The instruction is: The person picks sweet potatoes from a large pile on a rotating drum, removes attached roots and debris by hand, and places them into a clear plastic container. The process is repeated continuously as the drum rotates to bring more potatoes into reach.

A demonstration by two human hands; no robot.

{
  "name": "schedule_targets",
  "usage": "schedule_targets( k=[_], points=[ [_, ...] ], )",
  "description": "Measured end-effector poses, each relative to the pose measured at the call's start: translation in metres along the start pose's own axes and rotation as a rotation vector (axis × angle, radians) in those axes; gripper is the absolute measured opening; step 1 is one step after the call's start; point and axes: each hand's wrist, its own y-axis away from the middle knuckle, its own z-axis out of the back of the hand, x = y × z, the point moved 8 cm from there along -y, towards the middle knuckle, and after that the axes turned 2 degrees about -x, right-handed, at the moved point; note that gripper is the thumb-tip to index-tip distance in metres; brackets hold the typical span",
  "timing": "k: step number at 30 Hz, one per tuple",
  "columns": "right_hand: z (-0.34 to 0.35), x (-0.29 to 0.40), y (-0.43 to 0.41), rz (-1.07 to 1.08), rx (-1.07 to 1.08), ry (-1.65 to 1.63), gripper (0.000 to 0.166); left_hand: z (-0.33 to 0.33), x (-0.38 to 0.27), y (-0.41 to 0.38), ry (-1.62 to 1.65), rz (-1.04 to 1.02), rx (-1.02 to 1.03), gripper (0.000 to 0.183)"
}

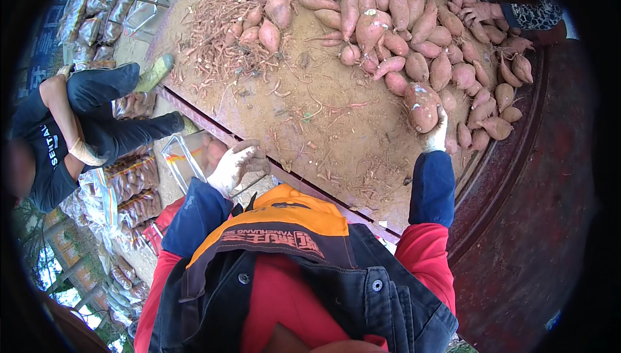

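My right hand [435,130], in a soiled white glove, grips a large sweet potato [421,105] at the near side of a spread of sweet potatoes [440,72]. My left hand [238,165], gloved the same way, is held over the table's near edge with its fingers apart and nothing in it. Just beyond that hand, a clear plastic bag [194,159] with sweet potatoes in it hangs open on a wire frame below the edge. Thin roots and broken bits [213,38] lie in a heap on the soil-covered table [339,125], with several sweet potatoes on them.
A co-worker [73,120] sits at the left with gloved hands near the knees. Another person's hand [478,12] touches sweet potatoes at the upper right. Filled plastic bags [131,183] lie on the ground at the left. A dark red metal rim [509,159] borders the table's right side.
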Motion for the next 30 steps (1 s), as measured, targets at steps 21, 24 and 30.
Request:
schedule_targets(
  k=[21,24,30],
  points=[
    [-0.156,-0.137,0.151,-0.312,0.377,-0.390,0.074,-0.205,-0.063,-0.008,-1.294,-0.472,0.051,0.052],
    [-0.168,-0.144,0.148,-0.365,0.422,-0.432,0.077,-0.192,-0.054,-0.014,-0.962,-0.399,0.117,0.030],
    [-0.186,-0.159,0.153,-0.411,0.453,-0.444,0.080,-0.158,-0.034,-0.027,-0.071,-0.100,0.064,0.024]
  ],
)
